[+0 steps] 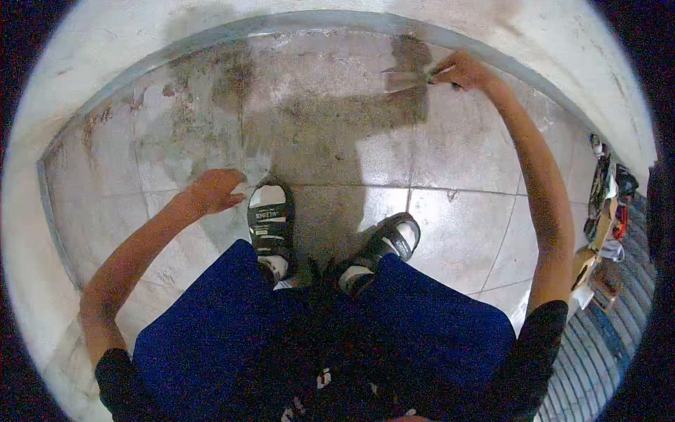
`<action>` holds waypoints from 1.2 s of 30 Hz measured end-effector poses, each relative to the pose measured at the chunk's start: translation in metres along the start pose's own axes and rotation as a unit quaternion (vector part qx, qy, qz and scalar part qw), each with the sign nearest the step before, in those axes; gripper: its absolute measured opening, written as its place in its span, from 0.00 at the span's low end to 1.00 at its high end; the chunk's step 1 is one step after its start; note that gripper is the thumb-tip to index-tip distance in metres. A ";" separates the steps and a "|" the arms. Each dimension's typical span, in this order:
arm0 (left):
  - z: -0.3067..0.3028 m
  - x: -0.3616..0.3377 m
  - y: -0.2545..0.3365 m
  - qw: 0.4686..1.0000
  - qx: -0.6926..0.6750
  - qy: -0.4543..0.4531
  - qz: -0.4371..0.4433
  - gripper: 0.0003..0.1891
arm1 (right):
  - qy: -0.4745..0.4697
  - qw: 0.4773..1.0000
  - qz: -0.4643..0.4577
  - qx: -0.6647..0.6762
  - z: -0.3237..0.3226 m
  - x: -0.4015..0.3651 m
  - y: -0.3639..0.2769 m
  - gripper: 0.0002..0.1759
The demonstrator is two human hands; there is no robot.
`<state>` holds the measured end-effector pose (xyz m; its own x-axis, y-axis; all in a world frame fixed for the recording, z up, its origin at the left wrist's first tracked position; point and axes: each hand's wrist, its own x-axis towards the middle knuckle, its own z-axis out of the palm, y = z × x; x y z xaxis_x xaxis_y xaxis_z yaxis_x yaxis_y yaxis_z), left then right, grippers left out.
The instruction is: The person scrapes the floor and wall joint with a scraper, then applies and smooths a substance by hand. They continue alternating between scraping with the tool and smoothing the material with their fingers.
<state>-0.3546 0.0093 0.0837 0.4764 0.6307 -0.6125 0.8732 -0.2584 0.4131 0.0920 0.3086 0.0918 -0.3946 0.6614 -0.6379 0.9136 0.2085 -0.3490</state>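
Note:
My right hand [464, 72] reaches far forward to the floor by the curved wall, its fingers closed around a flat, pale brush-like tool [406, 80]. The tool's broad end points left across a dark damp patch and is smeared, so its exact kind is unclear. My left hand [214, 191] hovers low over the tiles beside my left sandal [271, 219], thumb and fingers apart with nothing plainly between them. Dark stains [316, 126] spread over the tiled floor [464, 158] between and ahead of both hands.
A grey skirting strip [337, 20] curves along the base of the pale wall [126, 35]. My right sandal [394, 240] stands on the tiles. Assorted clutter, with a cardboard piece [605, 224] and a red item [621, 221], lines the right side beside a ribbed grey surface [587, 359].

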 end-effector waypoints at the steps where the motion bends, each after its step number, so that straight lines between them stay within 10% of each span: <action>1: 0.008 -0.002 -0.002 0.999 -0.025 0.017 0.019 0.18 | -0.010 1.000 0.003 -0.017 -0.002 0.002 0.008 0.17; 10: 0.013 -0.024 -0.006 0.998 0.032 -0.027 -0.047 0.20 | -0.110 0.989 0.060 -0.076 -0.004 0.030 -0.020 0.14; 15: 0.021 -0.027 -0.004 0.998 -0.027 0.007 -0.057 0.20 | -0.100 0.981 -0.078 -0.147 -0.046 0.032 0.017 0.14; 19: 0.027 -0.026 -0.003 0.995 -0.036 -0.047 -0.077 0.20 | -0.083 0.977 -0.142 0.135 -0.005 0.039 0.014 0.19; 26: 0.020 -0.024 -0.007 0.998 -0.049 -0.007 -0.040 0.21 | -0.113 0.991 -0.015 -0.067 -0.044 0.040 -0.007 0.22; 33: 0.014 -0.017 -0.005 0.999 0.001 -0.026 -0.040 0.21 | -0.066 0.962 -0.260 0.060 0.046 0.022 -0.069 0.21; 36: 0.014 -0.015 -0.001 0.998 -0.020 -0.029 -0.049 0.21 | -0.095 0.983 -0.157 0.024 0.013 0.007 -0.046 0.20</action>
<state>-0.3617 -0.0100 0.0831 0.3943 0.6085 -0.6886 0.9119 -0.1666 0.3750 0.0457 0.2943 0.0946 -0.6712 0.4227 -0.6090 0.7404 0.3426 -0.5783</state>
